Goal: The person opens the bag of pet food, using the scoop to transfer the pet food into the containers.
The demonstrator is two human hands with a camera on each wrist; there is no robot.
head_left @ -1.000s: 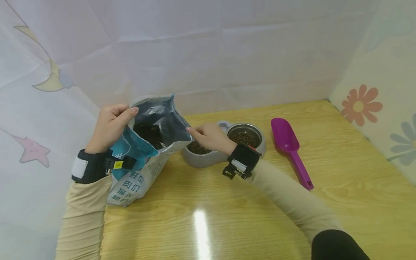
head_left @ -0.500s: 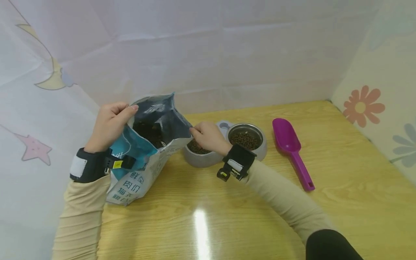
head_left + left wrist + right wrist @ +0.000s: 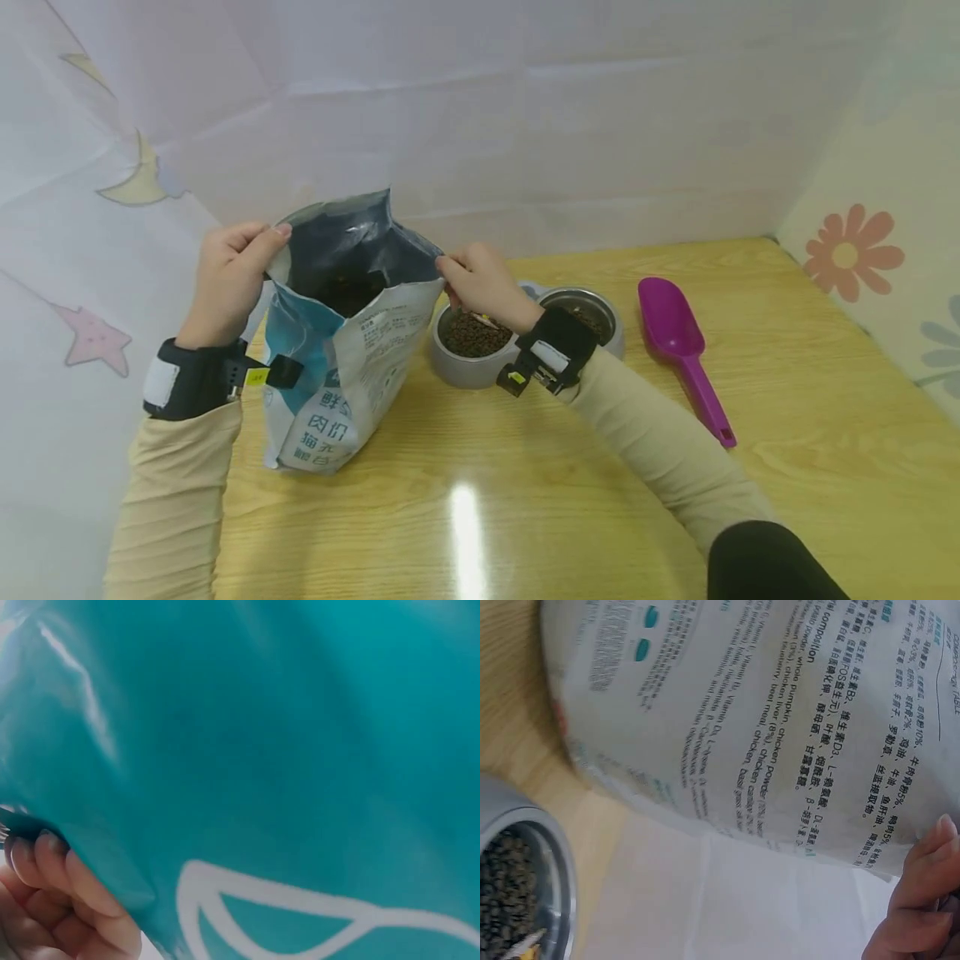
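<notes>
1. Cat food bag (image 3: 337,350) stands upright, left of centre in the head view, base on the wooden table (image 3: 600,500). Mouth is open and dark kibble shows inside.
2. Left hand (image 3: 228,279) pinches the left rim of the mouth, fingers curled over the edge. The left wrist view shows fingertips (image 3: 52,862) tucked against the teal bag face at lower left. This grip looks to be what keeps the bag upright.
3. Right hand (image 3: 483,283) pinches the opposite rim, thumb and fingers closed on the edge. One fingertip (image 3: 930,855) presses the printed white panel at lower right of the right wrist view. With both hands pulling apart, the mouth is likely held spread.
4. Double pet bowl (image 3: 457,371) sits just right of the bag at frame centre, close to it. Both cups hold kibble; the far one is half hidden by the right wrist.
5. Purple scoop (image 3: 678,346) lies flat at centre right, apart from the bowl, handle toward the viewer, untouched.
</notes>
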